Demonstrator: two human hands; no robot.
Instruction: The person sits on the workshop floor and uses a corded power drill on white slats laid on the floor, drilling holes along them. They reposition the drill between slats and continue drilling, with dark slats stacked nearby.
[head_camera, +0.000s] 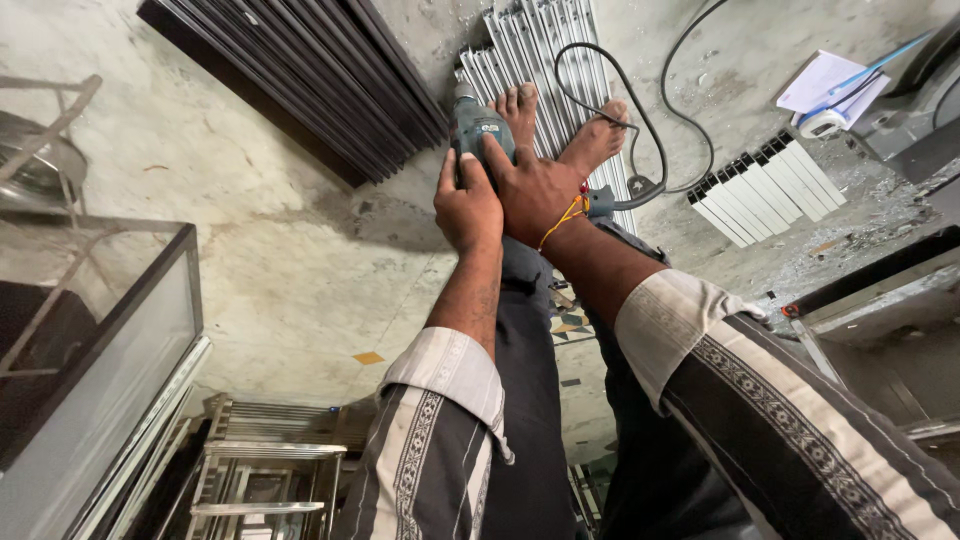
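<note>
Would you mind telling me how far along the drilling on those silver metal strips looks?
Done: cannot tell; no finished holes show. In hand: left hand and right hand both grip the power drill, pointed down at the silver strips pinned under bare feet. Left: the dark strips and white short pieces lie apart.

Grey-green power drill (478, 128), held nose-down approx. vertical over bundle of pale metal profiles (545, 60) lying flat on concrete floor. Black cord trails from drill's rear (bit tip hidden behind body). Profiles long, ribbed, stacked parallel.
</note>
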